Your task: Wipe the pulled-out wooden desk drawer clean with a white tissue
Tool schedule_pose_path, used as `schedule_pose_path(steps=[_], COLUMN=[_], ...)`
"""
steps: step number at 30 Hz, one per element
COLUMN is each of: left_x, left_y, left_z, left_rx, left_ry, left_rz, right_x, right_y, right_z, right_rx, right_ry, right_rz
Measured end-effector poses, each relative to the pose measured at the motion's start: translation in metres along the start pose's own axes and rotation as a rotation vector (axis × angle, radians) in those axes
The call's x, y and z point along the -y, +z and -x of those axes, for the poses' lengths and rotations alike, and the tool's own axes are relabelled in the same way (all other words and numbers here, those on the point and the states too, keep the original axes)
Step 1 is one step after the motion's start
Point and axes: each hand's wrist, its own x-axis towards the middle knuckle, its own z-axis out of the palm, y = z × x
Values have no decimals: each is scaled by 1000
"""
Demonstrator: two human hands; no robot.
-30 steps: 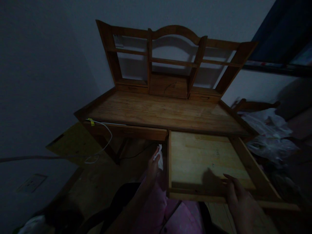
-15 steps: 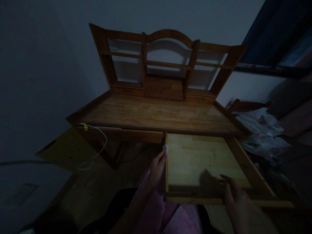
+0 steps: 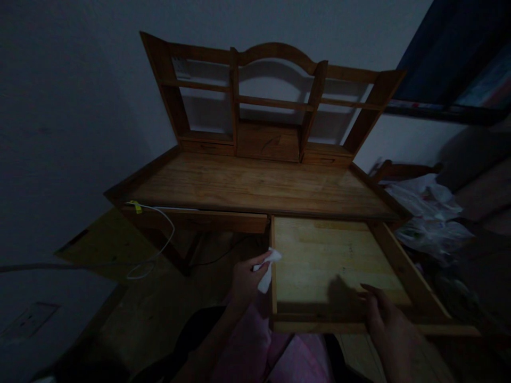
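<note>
"White, the wipe (image 3: 264,283)?"

"Yes, pinched in the left hand (image 3: 244,279), lapping over the left wall of the pulled-out drawer (image 3: 315,242)."

"And the right hand (image 3: 387,318)?"

"Over the front board, fingertips inside; I can't tell whether it clasps the wood."

"Any advice?"

"I'd press the fold flat along that wall's edge, with the drawer braced against sliding."

"What's in the way?"

"The neighbouring drawer front (image 3: 223,222) probably crowds the far corner. A white cable (image 3: 174,230) droops from the left of the worktop (image 3: 255,183); plastic bags (image 3: 425,202) lie beyond its right end, clear of both hands."
</note>
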Motion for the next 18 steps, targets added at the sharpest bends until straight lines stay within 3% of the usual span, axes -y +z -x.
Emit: schedule_pose_path(steps=[5,7,10,13,18], left_x=[3,4,5,6,8], left_y=[-27,-34,-35,-24,1], left_z=[-7,-11,-14,-17,-20], left_rx=[-267,-312,-285,-212,-10], left_ry=[-57,-32,33,85,211], left_rz=[179,174,74,-55,-109], right_x=[0,1,1,3,6], right_y=[0,0,-1,-2,-3], right_z=[-1,0,0,1,2], right_rx=[10,22,13,0,-6], right_ry=[11,23,25,21,22], right_rz=[-8,0,14,-25,-13])
